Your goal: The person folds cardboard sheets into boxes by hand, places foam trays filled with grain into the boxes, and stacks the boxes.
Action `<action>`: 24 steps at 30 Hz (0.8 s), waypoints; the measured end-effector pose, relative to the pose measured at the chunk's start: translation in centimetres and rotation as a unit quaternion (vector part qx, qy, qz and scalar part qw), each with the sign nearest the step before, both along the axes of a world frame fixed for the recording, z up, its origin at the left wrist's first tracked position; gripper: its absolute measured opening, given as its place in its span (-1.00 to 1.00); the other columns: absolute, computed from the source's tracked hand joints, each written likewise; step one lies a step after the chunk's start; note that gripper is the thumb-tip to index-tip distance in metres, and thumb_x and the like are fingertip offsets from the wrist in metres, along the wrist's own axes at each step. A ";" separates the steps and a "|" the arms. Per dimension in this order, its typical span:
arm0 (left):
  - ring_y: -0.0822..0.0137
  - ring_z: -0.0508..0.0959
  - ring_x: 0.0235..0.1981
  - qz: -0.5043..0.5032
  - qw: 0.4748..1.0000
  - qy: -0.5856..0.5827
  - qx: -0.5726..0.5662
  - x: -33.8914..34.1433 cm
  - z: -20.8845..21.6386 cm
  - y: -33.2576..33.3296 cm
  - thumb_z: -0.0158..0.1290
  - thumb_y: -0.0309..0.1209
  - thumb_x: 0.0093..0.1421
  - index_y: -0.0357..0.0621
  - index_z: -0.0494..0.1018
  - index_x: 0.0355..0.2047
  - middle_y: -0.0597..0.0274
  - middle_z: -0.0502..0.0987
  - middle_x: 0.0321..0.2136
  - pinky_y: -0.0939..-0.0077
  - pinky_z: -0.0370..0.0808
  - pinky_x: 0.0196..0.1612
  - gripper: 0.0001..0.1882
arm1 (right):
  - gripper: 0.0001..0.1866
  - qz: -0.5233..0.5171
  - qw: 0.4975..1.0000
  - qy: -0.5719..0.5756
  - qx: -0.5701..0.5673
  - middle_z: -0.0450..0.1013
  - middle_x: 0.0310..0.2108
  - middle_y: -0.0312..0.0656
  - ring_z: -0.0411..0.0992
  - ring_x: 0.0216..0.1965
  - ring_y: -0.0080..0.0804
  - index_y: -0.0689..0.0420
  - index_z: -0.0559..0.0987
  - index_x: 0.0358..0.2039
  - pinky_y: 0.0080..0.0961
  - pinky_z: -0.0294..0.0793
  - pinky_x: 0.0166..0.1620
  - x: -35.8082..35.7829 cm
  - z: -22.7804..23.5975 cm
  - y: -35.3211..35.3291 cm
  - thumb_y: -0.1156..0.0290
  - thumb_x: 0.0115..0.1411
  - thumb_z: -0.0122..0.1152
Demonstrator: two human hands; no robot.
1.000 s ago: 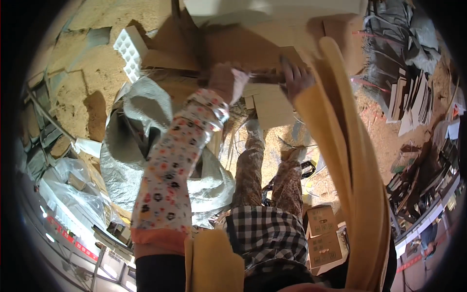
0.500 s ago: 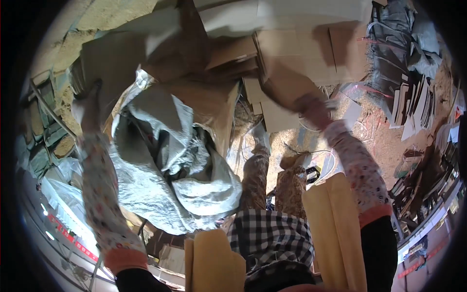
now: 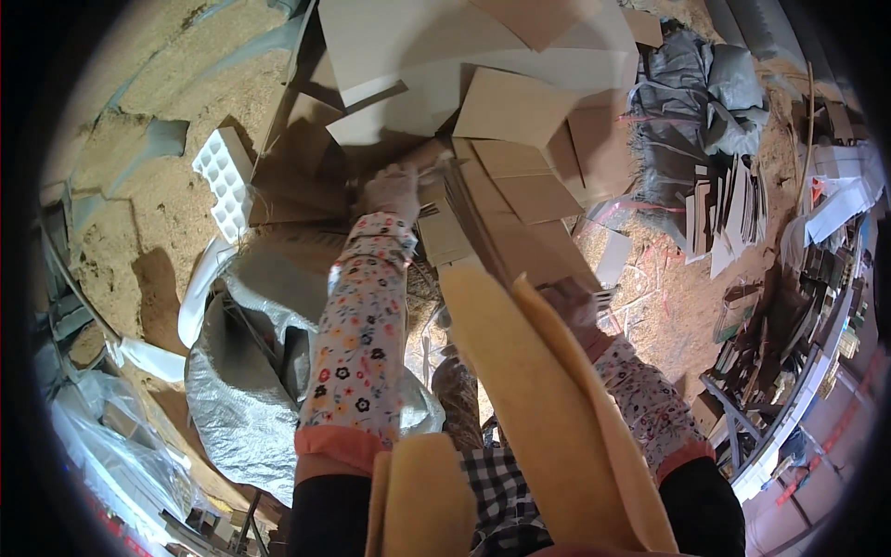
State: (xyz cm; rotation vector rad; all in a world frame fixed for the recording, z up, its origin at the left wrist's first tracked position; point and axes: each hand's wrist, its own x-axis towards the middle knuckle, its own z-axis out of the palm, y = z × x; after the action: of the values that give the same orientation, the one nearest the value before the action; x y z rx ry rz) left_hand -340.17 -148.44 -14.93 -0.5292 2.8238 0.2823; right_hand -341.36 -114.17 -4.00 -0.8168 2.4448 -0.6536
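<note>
Flat brown cardboard sheets [image 3: 520,107] lie in a loose pile in front of me. My left hand [image 3: 390,192] is in among them at the middle, fingers curled on the edge of a cardboard piece [image 3: 425,156]. At the near end of a long stack of cardboard strips [image 3: 520,237], my right hand [image 3: 573,304] grips the edge, its fingertips partly hidden. Floral sleeves with orange cuffs cover both forearms. Beside my left forearm sits a silvery woven sack [image 3: 237,422], its mouth gaping.
A white foam tray with round hollows [image 3: 223,181] stands at the left on the sandy floor [image 3: 200,97]. Grey bundled sacking [image 3: 682,88] and upright cardboard strips [image 3: 729,218] are at the right. Clear plastic sheeting [image 3: 116,450] lies lower left. Yellow cloth flaps [image 3: 557,408] hang before my body.
My left hand has moved right, from beside the sack into the pile. My right hand has come nearer, onto the stack's end. The cardboard sheets have shifted, and the view has turned.
</note>
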 end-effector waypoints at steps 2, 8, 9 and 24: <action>0.03 0.50 -0.16 0.032 0.998 0.037 0.026 0.5 1.5 -2.2 0.16 -0.31 -0.01 -0.10 0.39 -0.20 0.02 0.49 -0.25 0.19 0.47 -0.14 -0.64 | -0.80 -0.012 1.000 0.011 0.010 0.53 -0.33 -0.21 0.51 -0.26 -0.28 0.09 0.59 -0.39 -0.39 0.54 -0.19 -1.3 2.7 -1.7 0.44 -0.10 0.35; 0.04 0.48 -0.21 0.053 0.982 0.181 0.031 5.8 16.8 -1.9 0.20 -0.34 -0.11 -0.13 0.42 -0.24 0.07 0.48 -0.28 0.17 0.44 -0.15 -0.62 | -0.77 -0.351 0.933 -0.072 -0.045 0.48 -0.52 -0.08 0.48 -0.51 -0.24 0.15 0.58 -0.45 -0.39 0.50 -0.39 -3.8 9.6 5.8 0.37 -0.12 0.43; 0.04 0.47 -0.21 0.040 0.981 0.187 0.027 7.0 19.4 -1.1 0.20 -0.34 -0.14 -0.10 0.43 -0.25 0.09 0.47 -0.28 0.16 0.43 -0.14 -0.62 | -0.76 -0.184 0.974 0.022 0.133 0.45 -0.55 -0.08 0.46 -0.51 -0.18 0.14 0.58 -0.46 -0.34 0.48 -0.37 -3.2 10.7 7.7 0.35 -0.13 0.43; -0.16 0.10 0.24 -0.124 0.964 0.210 -0.103 32.2 54.9 19.4 0.08 -0.22 0.01 0.14 0.50 -0.17 -0.18 0.14 0.22 -0.33 -0.05 0.23 -0.68 | -0.60 0.171 0.936 0.152 -0.269 0.45 -0.32 -0.10 0.46 -0.34 -0.14 0.17 0.54 -0.31 -0.33 0.48 -0.29 3.8 48.2 13.1 0.55 -0.28 0.37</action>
State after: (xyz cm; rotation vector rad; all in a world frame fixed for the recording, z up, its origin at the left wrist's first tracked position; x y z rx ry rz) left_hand -307.99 -129.04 40.00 -0.1598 3.3138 0.0546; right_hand -337.59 -101.08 44.24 -1.6210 2.3057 -1.1513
